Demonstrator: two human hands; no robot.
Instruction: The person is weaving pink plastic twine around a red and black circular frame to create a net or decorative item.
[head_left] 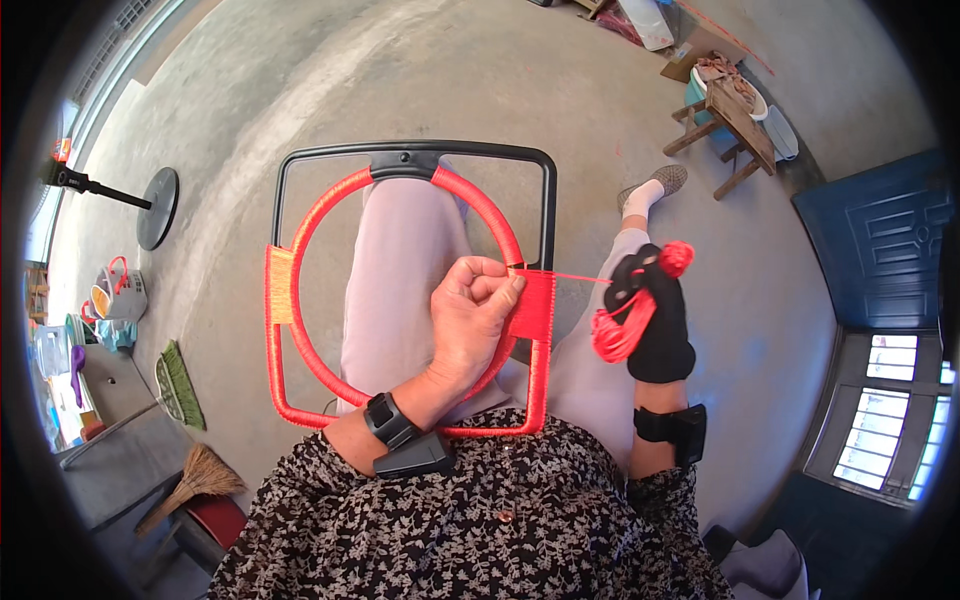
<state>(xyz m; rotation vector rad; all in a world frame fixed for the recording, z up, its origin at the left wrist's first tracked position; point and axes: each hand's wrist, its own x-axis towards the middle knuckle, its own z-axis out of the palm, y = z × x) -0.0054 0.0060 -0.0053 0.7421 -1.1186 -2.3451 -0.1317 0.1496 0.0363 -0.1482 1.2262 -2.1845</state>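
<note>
A black rounded-square frame point(462, 148) with a ring inside it lies over my lap. Red thread covers the ring, the lower frame and a wide bridge point(535, 305) on the right; an orange-looking wrapped bridge point(281, 285) joins ring and frame on the left. My bare left hand point(470, 315) reaches through the ring, thumb and fingers pinched at the right bridge's upper inner corner. My right hand point(658, 325), in a black glove, is closed round a bundle of red thread point(622, 335). One strand point(570, 276) runs taut between it and the bridge.
A wooden stool point(738, 125) stands at the far right beside a tub point(757, 104). On the left are a round black stand base point(158, 208), a white basket point(122, 295), a green broom point(180, 385) and a straw broom point(195, 485). A blue door point(880, 245) is at right.
</note>
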